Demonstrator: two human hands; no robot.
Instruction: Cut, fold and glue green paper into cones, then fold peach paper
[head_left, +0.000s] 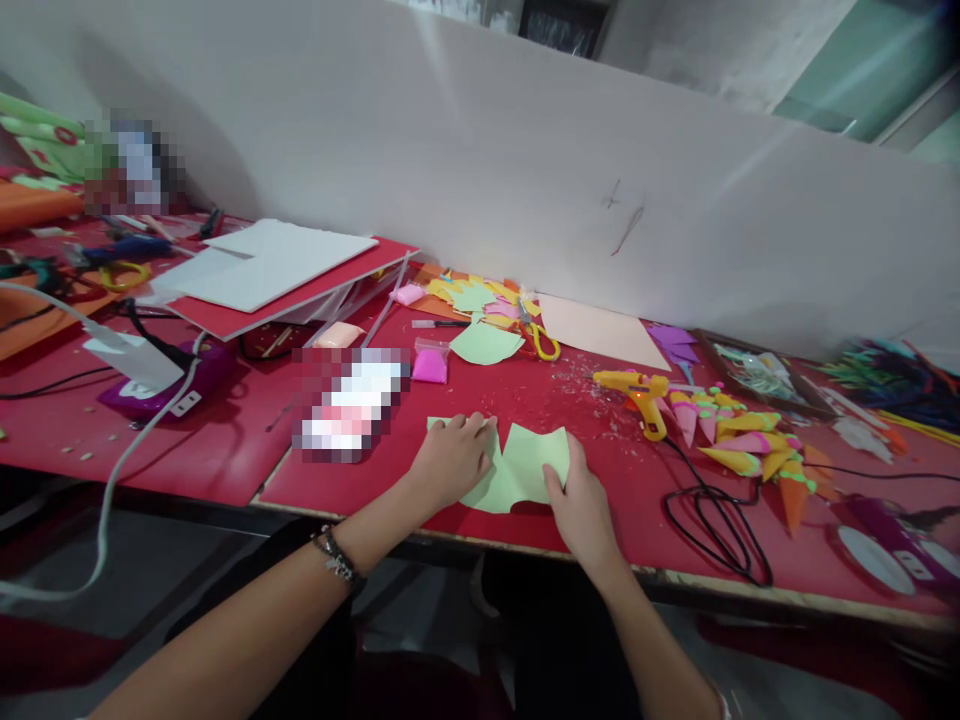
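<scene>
A light green sheet of paper [529,465] lies at the table's front edge, with a V-shaped gap in its top; whether it is one piece or two, I cannot tell. My left hand [456,455] rests over its left part, fingers bent down and holding it against the table. At the right edge, my right hand [576,490] pinches the paper between thumb and fingers, with that side slightly raised. Just beyond, a fan-shaped green paper piece [487,343] lies near yellow-handled scissors [546,345] and a bag of bright pink material [430,364].
To the right stand a yellow glue gun [634,388] with a looped black cord [712,510] and several decorated paper cones [739,430]. A blurred-out phone-like object [356,405] lies left of my hands. White boards [274,265] and a purple power strip [161,385] are farther left.
</scene>
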